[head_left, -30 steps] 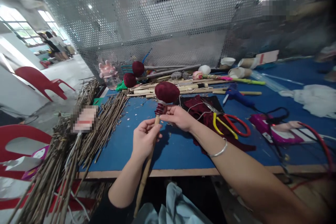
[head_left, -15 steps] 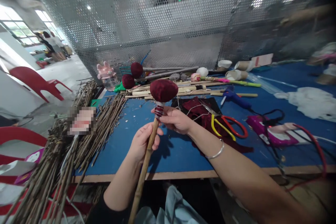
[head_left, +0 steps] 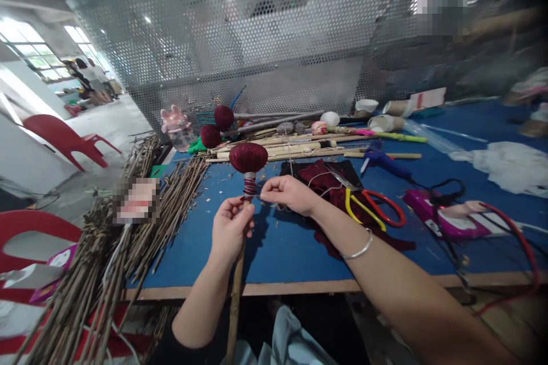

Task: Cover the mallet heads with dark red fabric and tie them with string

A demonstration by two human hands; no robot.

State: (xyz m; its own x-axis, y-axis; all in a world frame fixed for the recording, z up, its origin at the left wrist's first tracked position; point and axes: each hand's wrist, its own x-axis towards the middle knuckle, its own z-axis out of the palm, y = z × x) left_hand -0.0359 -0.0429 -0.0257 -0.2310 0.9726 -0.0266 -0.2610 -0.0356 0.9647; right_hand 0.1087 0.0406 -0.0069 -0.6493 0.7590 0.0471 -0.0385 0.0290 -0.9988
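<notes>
Left hand (head_left: pixel 233 225) is closing round the stick (head_left: pixel 236 296) just under its bound neck, presumably steadying it; the stick is standing near upright, crossing the desk's (head_left: pixel 299 287) near edge, lower end hanging toward the lap. Right hand (head_left: pixel 289 194) is pinching thread (head_left: pixel 257 196), fingertips together, just right of the neck, apparently keeping it taut. Dark red padded head (head_left: pixel 248 158) is topping the stick, clear of both hands, probably so the binding stays reachable. Scissors (head_left: pixel 369 194) are lying on dark red cloth (head_left: pixel 312 173), right of centre, seemingly for easy reach. Twigs (head_left: pixel 166 211) are crowding the left edge, perhaps leaving working room. Glue gun (head_left: pixel 387 164) is resting further back, right. Pale sticks (head_left: pixel 274 151) are lying along the back edge, before a perforated screen (head_left: pixel 257 57).
</notes>
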